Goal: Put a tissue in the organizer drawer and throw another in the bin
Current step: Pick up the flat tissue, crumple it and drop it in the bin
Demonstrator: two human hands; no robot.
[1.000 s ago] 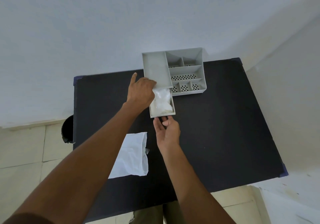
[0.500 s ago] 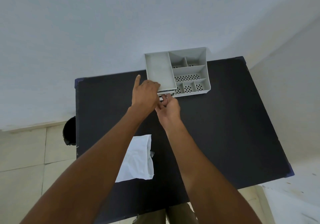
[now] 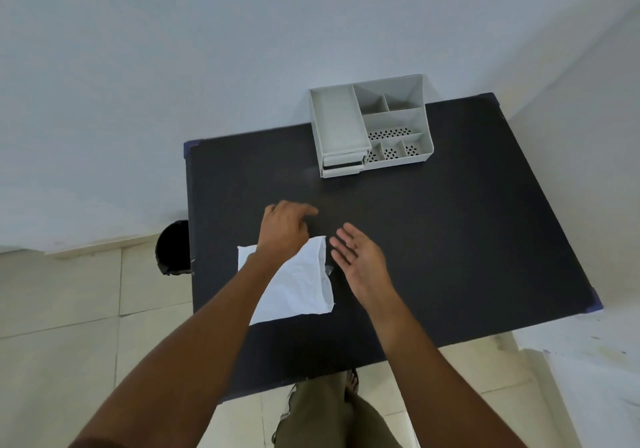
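A grey desk organizer (image 3: 372,125) stands at the far edge of the black table (image 3: 450,239), against the wall. Its drawers (image 3: 343,167) at the front left are pushed in, so the tissue inside is hidden. A flat white tissue (image 3: 301,285) lies on the table near the left side. My left hand (image 3: 284,229) hovers over the tissue's far edge, fingers loosely curled and holding nothing. My right hand (image 3: 360,257) is just right of the tissue, palm up, fingers spread and empty.
A black bin (image 3: 171,248) stands on the tiled floor at the table's left edge, partly hidden by the tabletop. White walls rise behind and to the right. My legs and one foot show below the table's near edge.
The drawer with the tissue in it went from pulled out to pushed shut. Both hands have drawn back from the organizer toward me, to the flat tissue.
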